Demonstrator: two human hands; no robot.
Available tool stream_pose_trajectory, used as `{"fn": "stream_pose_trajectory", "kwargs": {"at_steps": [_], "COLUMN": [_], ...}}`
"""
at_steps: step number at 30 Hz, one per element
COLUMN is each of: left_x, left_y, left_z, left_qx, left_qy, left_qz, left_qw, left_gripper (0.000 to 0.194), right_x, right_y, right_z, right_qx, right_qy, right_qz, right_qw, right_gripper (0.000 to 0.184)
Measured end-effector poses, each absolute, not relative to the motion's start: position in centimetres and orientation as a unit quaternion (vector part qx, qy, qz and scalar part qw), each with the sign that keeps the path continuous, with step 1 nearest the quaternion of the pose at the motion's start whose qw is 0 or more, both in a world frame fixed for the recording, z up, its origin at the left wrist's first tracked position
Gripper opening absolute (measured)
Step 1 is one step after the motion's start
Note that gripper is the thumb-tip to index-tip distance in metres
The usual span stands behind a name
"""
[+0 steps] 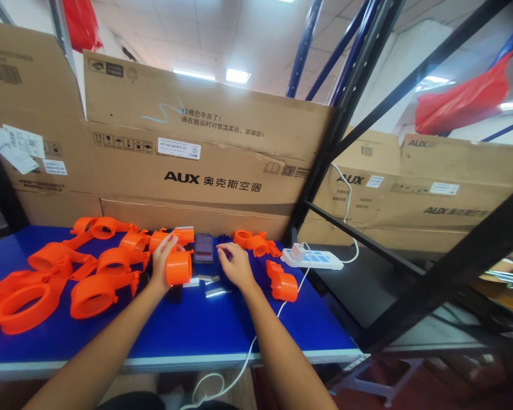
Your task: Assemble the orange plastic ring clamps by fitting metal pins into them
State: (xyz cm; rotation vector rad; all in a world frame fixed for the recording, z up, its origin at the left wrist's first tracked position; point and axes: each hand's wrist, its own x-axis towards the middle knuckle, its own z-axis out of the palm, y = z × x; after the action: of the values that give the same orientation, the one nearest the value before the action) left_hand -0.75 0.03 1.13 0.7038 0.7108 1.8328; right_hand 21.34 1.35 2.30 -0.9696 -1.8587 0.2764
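Observation:
My left hand [162, 265] is closed around an orange plastic ring-shaped part [179, 269], raised a little over the blue tabletop [183, 336]. To its right, my right hand [236, 265] has its fingers curled in and thumb and fingertips close together; anything between them is too small to make out. A phone [204, 249] lies between the two hands. Just in front of it are several short silvery strips [218, 292]. Dark items under my left hand are partly hidden.
Several orange ring parts [93, 295] are spread over the left side, and others [283, 283] lie to the right. A white power strip [314, 258] with a trailing cable sits at the right edge. Behind stands a large cardboard box [222, 165], beside a black metal post [318, 159].

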Motion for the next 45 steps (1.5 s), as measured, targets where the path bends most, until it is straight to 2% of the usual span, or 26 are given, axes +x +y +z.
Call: {"fn": "stream_pose_trajectory", "kwargs": {"at_steps": [4, 6, 10, 12, 20, 25, 30, 35, 38, 43, 45], "left_x": [-1.2, -1.2, -1.2, -1.1, -1.1, -1.1, -0.9, -1.0, -1.2, -0.9, -0.4], "left_y": [0.1, 0.0, -0.2, -0.2, -0.1, -0.2, -0.5, -0.5, -0.2, 0.0, -0.3], "left_z": [1.4, 1.5, 1.7, 1.6, 1.3, 1.5, 1.8, 1.8, 1.6, 1.2, 1.0], "left_qx": [0.274, 0.277, 0.288, 0.291, 0.318, 0.317, 0.320, 0.311, 0.313, 0.341, 0.375], "left_qy": [0.276, 0.275, 0.279, 0.283, 0.287, 0.284, 0.282, 0.278, 0.284, 0.303, 0.313], "left_qz": [0.778, 0.783, 0.782, 0.779, 0.770, 0.771, 0.768, 0.770, 0.768, 0.744, 0.707], "left_qw": [0.493, 0.484, 0.477, 0.478, 0.473, 0.473, 0.477, 0.484, 0.482, 0.488, 0.511], "left_gripper": [0.045, 0.044, 0.045, 0.046, 0.047, 0.049, 0.049, 0.049, 0.051, 0.062, 0.066], "right_x": [19.6, 18.6, 17.0, 16.5, 16.0, 16.1, 15.8, 16.8, 17.9, 19.2, 19.6], "right_y": [-0.5, -1.5, -3.1, -3.4, -3.0, -3.2, -3.6, -2.4, -1.5, 0.0, 0.4], "right_z": [2.6, 2.7, 2.4, 2.1, 1.5, 1.8, 1.7, 1.8, 2.1, 2.3, 2.4], "right_qx": [-0.286, -0.251, -0.235, -0.238, -0.226, -0.221, -0.208, -0.248, -0.288, -0.365, -0.380], "right_qy": [-0.888, -0.921, -0.949, -0.952, -0.957, -0.959, -0.958, -0.936, -0.900, -0.775, -0.732], "right_qz": [0.080, 0.065, 0.034, 0.025, 0.023, 0.036, 0.044, 0.073, 0.104, 0.135, 0.139], "right_qw": [0.351, 0.291, 0.206, 0.190, 0.179, 0.173, 0.192, 0.238, 0.309, 0.498, 0.548], "right_gripper": [0.020, 0.031, 0.065, 0.068, 0.022, 0.019, 0.023, 0.015, 0.017, 0.026, 0.029]}}
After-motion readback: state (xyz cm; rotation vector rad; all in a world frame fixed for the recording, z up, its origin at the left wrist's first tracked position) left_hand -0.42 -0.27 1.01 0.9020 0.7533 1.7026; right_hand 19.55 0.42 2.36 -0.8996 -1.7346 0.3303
